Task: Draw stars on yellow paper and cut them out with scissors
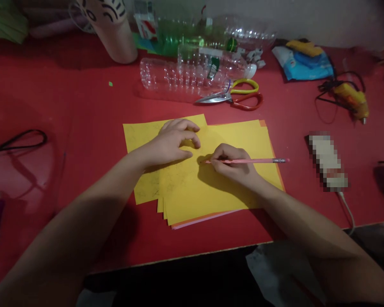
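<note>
Red tabletop [92, 106]: your right hand [236, 169] pinches a slim pink pencil [260, 161] over stacked yellow paper sheets [192, 198], left hand [176, 140] empty, fingers loosely curled, sheets' left faintly marked, right seemingly blank.

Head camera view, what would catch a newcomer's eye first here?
Bright yellow sheets stand out first, in the middle of the red table. Next comes the pink pencil in the grip of the right hand, over the sheets. Behind them, scissors with yellow and red handles lie beside a clear bottle.
</note>
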### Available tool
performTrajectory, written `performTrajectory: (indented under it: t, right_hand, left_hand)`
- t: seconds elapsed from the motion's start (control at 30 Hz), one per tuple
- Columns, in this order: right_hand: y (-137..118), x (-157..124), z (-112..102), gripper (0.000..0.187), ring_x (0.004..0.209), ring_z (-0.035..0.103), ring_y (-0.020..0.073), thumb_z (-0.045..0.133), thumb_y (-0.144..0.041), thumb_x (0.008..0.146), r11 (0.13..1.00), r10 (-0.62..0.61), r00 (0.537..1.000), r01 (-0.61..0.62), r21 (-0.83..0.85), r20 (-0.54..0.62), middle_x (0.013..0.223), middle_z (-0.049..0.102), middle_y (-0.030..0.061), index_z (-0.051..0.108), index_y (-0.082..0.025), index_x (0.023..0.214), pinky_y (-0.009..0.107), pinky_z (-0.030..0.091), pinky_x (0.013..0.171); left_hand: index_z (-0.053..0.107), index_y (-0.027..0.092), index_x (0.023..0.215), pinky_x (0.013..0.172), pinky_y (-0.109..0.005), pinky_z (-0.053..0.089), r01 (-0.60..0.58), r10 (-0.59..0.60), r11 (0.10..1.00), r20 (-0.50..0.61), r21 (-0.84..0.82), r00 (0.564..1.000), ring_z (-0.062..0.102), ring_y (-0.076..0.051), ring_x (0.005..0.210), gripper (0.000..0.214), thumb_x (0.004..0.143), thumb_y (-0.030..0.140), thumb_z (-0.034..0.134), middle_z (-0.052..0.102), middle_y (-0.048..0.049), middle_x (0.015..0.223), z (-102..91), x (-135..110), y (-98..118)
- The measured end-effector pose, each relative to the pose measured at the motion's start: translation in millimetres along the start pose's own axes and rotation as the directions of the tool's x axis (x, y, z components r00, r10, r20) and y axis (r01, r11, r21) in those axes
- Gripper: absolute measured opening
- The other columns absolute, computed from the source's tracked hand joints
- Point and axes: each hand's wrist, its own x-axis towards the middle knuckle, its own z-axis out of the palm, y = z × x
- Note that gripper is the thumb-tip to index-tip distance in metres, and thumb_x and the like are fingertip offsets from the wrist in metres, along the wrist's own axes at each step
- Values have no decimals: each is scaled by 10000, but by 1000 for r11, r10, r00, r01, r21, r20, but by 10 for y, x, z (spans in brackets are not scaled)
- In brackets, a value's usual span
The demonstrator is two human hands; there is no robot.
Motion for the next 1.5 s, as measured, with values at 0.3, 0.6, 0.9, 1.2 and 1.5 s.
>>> performTrajectory:
  t: [0.3, 0.6, 0.9, 1.2, 1.5]
  right_hand:
    - [22, -7, 9, 137, 548, 431, 124, 583, -208, 819, 1000, 14, 998, -13, 14, -61, 611, 553, -31, 533, -228, 693, 278, 309, 522]
    - [37, -22, 22, 147, 550, 440, 125, 593, -207, 853, 1000, 17, 996, -16, 16, -90, 619, 553, -35, 537, -227, 719, 278, 315, 530]
    - [49, 2, 18, 139, 524, 424, 115, 581, -207, 827, 1000, 12, 996, -12, -3, -89, 591, 528, -50, 518, -223, 705, 258, 305, 506]
    - [55, 31, 9, 143, 523, 380, 102, 560, -181, 799, 999, -50, 996, 49, -16, -78, 587, 474, -60, 479, -222, 689, 246, 285, 504]
    - [64, 35, -15, 147, 510, 342, 98, 536, -129, 748, 994, -106, 993, 106, -9, -55, 562, 421, -70, 459, -223, 665, 257, 257, 499]
  left_hand:
    - [706, 237, 989, 1197, -522, 232, 19, -19, 1000, 4, 4, 1000, 365, -298, 1391, 224, 801, 205, 590, 519, -33, 1403, -7, -2, 26]
    - [699, 245, 994, 1198, -518, 234, 10, -10, 1000, 5, 2, 1000, 357, -291, 1394, 224, 808, 205, 581, 509, -30, 1406, -6, -6, 14]
    - [708, 237, 980, 1206, -484, 232, 32, -32, 999, 2, -8, 999, 360, -292, 1403, 216, 793, 214, 603, 514, -29, 1419, -6, -1, 26]
    - [709, 244, 978, 1204, -480, 243, 32, -32, 999, 15, -7, 999, 354, -291, 1409, 210, 801, 210, 600, 503, -40, 1426, -16, -3, 16]
    - [717, 266, 973, 1200, -494, 239, 11, -11, 1000, 4, -2, 1000, 361, -295, 1400, 213, 805, 217, 598, 510, -26, 1409, 7, 2, -32]
